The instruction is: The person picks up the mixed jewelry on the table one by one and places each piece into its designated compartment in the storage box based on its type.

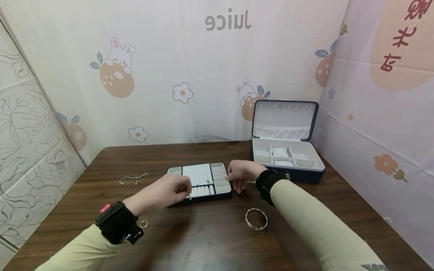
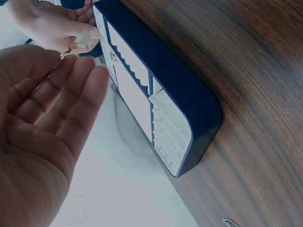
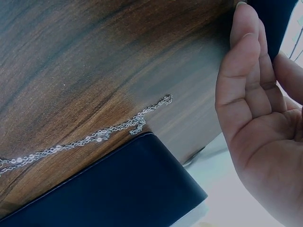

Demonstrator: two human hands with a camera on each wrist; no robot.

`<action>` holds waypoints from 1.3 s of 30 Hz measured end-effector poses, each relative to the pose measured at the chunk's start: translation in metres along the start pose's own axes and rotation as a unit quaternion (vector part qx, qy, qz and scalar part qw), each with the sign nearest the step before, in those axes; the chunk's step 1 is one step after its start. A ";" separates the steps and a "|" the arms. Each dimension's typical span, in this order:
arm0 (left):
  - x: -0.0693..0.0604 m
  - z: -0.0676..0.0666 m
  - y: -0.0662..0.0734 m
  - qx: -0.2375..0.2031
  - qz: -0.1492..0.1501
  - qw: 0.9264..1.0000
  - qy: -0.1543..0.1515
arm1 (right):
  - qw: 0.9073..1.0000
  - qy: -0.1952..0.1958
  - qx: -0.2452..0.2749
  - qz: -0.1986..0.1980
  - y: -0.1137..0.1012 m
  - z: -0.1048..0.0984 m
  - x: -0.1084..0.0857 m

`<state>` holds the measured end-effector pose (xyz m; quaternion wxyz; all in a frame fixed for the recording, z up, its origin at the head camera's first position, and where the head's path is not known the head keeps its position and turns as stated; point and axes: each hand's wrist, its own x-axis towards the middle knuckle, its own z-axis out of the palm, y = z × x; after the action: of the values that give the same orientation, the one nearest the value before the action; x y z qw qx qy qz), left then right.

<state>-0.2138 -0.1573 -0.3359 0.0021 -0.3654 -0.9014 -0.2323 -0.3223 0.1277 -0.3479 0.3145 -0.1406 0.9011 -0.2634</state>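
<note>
My left hand (image 1: pixel 171 190) is over the front left of the jewelry tray (image 1: pixel 222 197). In the left wrist view, its thumb and index finger pinch a small gold piece (image 2: pixel 66 53), too small to identify; the other fingers are extended. My right hand (image 1: pixel 245 174) grips the tray's right edge, with fingers down the outer side. In the right wrist view, that hand (image 3: pixel 265 113) is beside the dark tray wall (image 3: pixel 274 23), its fingertips partly hidden. A small gold piece (image 1: pixel 208 181) lies on the tray's white panel (image 1: pixel 196 174).
The jewelry box (image 1: pixel 288 174) stands with its lid up at the back right. A silver chain (image 3: pixel 80 143) lies beside it. On the table (image 1: pixel 203 241) are another chain (image 1: pixel 133 180) at left, gold rings (image 1: pixel 144 224) by the left wrist, and a bangle (image 1: pixel 256 219) at front right.
</note>
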 end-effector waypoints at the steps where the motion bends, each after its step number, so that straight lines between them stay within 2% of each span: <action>1: 0.000 0.000 -0.001 0.004 0.002 1.000 0.011 | 1.000 0.001 0.001 0.000 0.000 0.000 0.000; 7: 0.003 0.001 -0.006 0.023 0.015 0.997 0.068 | 1.000 0.002 -0.002 -0.002 0.000 0.001 0.000; 14: 0.006 -0.001 -0.011 0.059 0.009 0.991 0.116 | 1.000 0.000 -0.008 0.004 -0.002 0.001 -0.002; 20: 0.007 0.000 -0.015 0.096 0.017 0.984 0.146 | 1.000 -0.001 -0.010 0.012 -0.003 0.001 -0.001; 25: 0.009 0.002 -0.018 0.102 0.037 0.977 0.186 | 1.000 0.001 -0.008 0.012 -0.004 0.001 -0.001; 30: 0.012 0.005 -0.022 0.067 0.046 0.968 0.239 | 1.000 -0.001 -0.008 0.012 -0.005 0.000 -0.002; 33: 0.014 0.008 -0.024 0.030 0.033 0.964 0.263 | 1.000 -0.002 -0.008 0.013 -0.006 0.000 -0.002; 35: 0.016 0.009 -0.023 -0.004 0.009 0.963 0.269 | 1.000 -0.002 -0.008 0.012 -0.006 0.000 -0.002; 39: 0.017 0.010 -0.021 -0.099 -0.068 0.959 0.258 | 1.000 -0.002 -0.010 0.009 -0.005 0.000 -0.002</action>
<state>-0.2383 -0.1544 -0.3505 0.1824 -0.2297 -0.8653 -0.4065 -0.3205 0.1247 -0.3446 0.3167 -0.1362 0.9045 -0.2509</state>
